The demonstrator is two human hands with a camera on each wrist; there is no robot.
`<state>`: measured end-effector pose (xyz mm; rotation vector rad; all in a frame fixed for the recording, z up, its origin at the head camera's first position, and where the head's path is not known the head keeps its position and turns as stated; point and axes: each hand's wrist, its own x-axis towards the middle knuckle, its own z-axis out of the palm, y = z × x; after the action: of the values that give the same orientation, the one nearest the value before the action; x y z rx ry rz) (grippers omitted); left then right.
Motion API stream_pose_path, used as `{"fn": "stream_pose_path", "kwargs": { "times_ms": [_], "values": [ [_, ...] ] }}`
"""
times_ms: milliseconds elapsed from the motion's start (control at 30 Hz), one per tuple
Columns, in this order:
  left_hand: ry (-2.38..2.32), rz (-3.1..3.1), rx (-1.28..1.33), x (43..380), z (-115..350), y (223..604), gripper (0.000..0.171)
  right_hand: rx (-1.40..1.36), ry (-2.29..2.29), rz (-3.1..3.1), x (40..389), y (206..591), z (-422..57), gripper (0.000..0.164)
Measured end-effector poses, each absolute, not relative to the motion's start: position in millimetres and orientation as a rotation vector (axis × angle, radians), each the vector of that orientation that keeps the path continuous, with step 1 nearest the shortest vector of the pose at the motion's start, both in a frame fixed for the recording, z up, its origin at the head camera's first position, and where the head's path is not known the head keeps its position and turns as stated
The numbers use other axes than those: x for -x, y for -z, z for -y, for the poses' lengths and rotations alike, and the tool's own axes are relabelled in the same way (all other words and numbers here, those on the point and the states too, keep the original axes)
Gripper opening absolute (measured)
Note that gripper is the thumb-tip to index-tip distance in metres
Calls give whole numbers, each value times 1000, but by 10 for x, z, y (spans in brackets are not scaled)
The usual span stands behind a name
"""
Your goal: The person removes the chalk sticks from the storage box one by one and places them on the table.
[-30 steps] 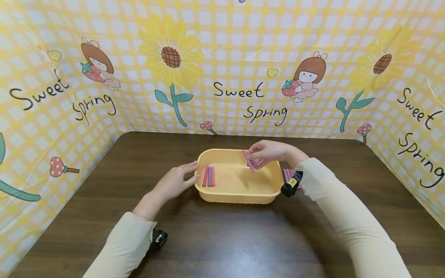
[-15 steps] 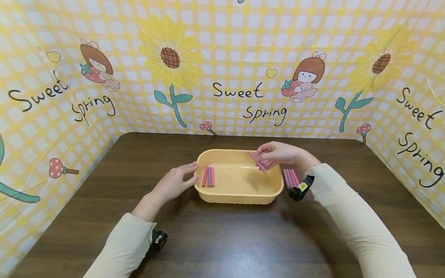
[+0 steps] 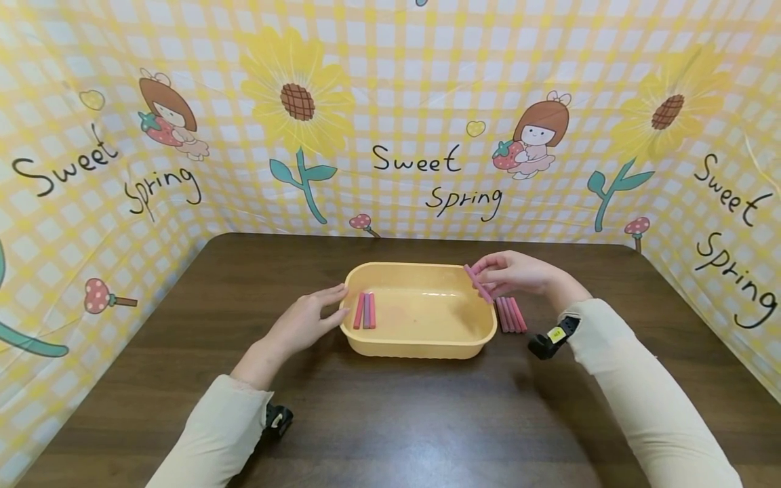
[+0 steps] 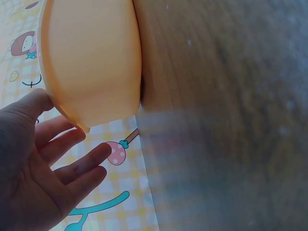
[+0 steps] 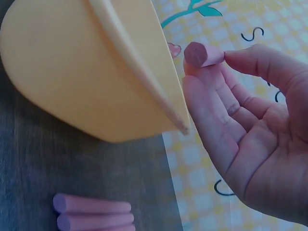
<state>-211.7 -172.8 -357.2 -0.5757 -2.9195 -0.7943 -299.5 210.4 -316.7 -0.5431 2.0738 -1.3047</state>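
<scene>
In the head view, my right hand [image 3: 515,272] pinches a pink stick [image 3: 478,283] between thumb and fingertips at the basin's back right rim. The right wrist view shows the round end of this pink stick [image 5: 196,54], which looks like chalk. My left hand [image 3: 305,318] touches the left end of the yellow basin [image 3: 421,349] with fairly straight fingers. Inside the basin, at its left, three pink and purple sticks [image 3: 365,312] lie side by side. Several more pink and purple sticks [image 3: 511,315] lie in a row on the table just right of the basin.
The dark wooden table [image 3: 390,420] carries the basin near its far edge. A yellow checked cloth [image 3: 403,88] with printed flowers hangs behind and at both sides. A black wrist camera [image 3: 552,337] sits on the right sleeve, another on the left.
My right hand has moved rightward with the pink stick, from over the basin to its right rim, uncovering the row of sticks on the table. My left hand stays at the basin's left end.
</scene>
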Motion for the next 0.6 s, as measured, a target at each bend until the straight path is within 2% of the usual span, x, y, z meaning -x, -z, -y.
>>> {"fn": "stream_pose_path", "kwargs": {
  "times_ms": [167,600],
  "values": [
    [796,2926,576,2121,1725,3569,49,547,1320,-2102,2958,3196,-2219,43],
    [833,2928,553,2137,1726,3593,49,477,1409,-2089,2913,3352,-2556,40]
  ]
}}
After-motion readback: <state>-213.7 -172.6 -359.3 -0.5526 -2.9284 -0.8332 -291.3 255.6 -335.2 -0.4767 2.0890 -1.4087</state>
